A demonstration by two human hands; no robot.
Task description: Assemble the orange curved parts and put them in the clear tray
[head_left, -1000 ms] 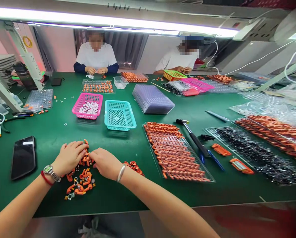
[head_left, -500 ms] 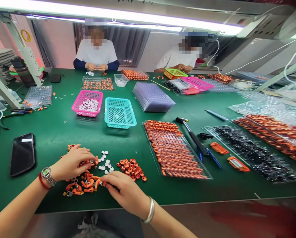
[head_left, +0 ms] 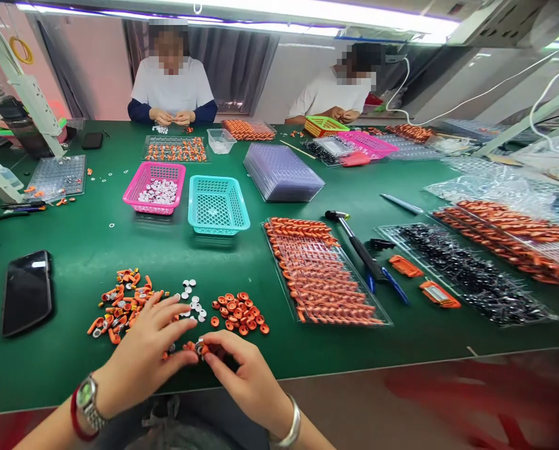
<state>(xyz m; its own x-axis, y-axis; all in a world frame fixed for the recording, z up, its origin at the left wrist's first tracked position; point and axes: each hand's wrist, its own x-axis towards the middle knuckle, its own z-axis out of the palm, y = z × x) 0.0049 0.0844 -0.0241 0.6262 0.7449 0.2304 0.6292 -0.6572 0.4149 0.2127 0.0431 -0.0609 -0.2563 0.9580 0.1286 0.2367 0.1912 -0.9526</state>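
My left hand (head_left: 145,353) and my right hand (head_left: 246,372) meet near the front edge of the green table (head_left: 96,250). Together they pinch a small orange part (head_left: 198,347) between their fingertips. Just beyond my left hand lies a pile of curved orange parts (head_left: 122,303). A few small white caps (head_left: 191,300) sit in the middle, and a cluster of round orange rings (head_left: 239,310) lies beyond my right hand. My left wrist carries a watch and a red band, my right wrist a silver bangle.
A black phone (head_left: 27,290) lies at the left. Pink basket (head_left: 155,187) and teal basket (head_left: 217,204) stand further back. A tray of orange parts (head_left: 319,272), a hammer (head_left: 356,244) and a tray of black parts (head_left: 471,275) lie to the right. Two people work across the table.
Both hands have drawn back from the orange pile toward the table's front edge, uncovering the pile, white caps and rings. They now hold one small part between them.
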